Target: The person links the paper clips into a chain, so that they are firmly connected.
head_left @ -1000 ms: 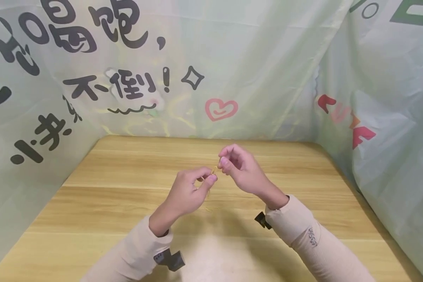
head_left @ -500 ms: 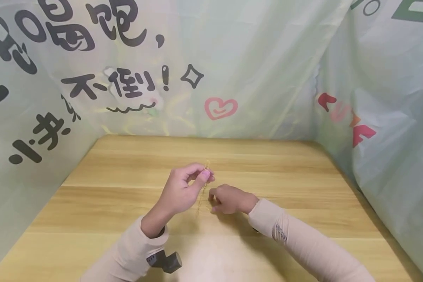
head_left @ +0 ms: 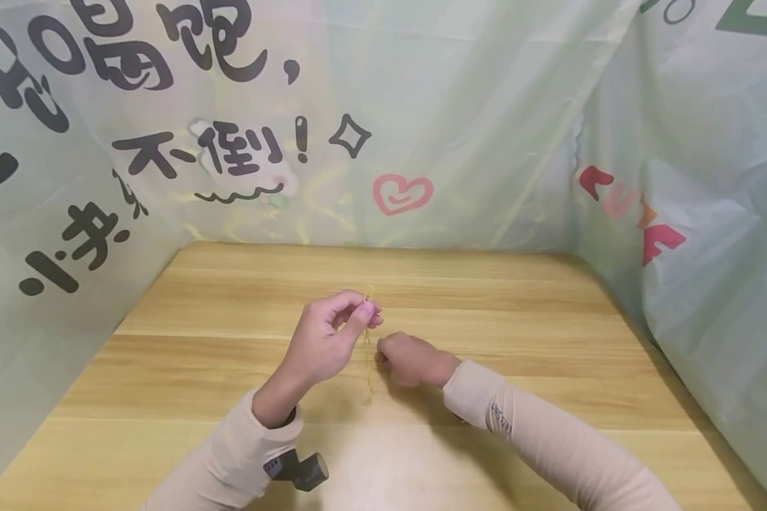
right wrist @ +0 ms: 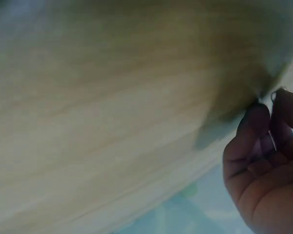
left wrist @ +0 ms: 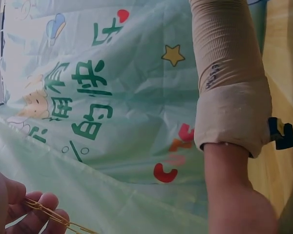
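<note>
A chain of linked yellow paper clips (head_left: pixel 368 355) hangs from my left hand (head_left: pixel 329 333), which pinches its upper end between thumb and forefinger. One clip end pokes up above the fingertips. The left wrist view shows the linked clips (left wrist: pixel 53 214) running across the fingers. To the right of the chain and lower, close to the tabletop, is my right hand (head_left: pixel 412 360) with its fingers curled. In the blurred right wrist view its thumb and fingertip pinch a small wire loop, apparently a paper clip (right wrist: pixel 274 96), mostly hidden by the fingers.
Both hands are over a wooden table (head_left: pixel 230 284). Printed fabric sheets (head_left: pixel 486 128) stand along its back and sides. A small black camera (head_left: pixel 300 470) sits on the left wrist.
My right hand has left the chain's top and come down to the table, where its fingers have closed on the loose paper clip. The left hand has shifted slightly left with the chain hanging.
</note>
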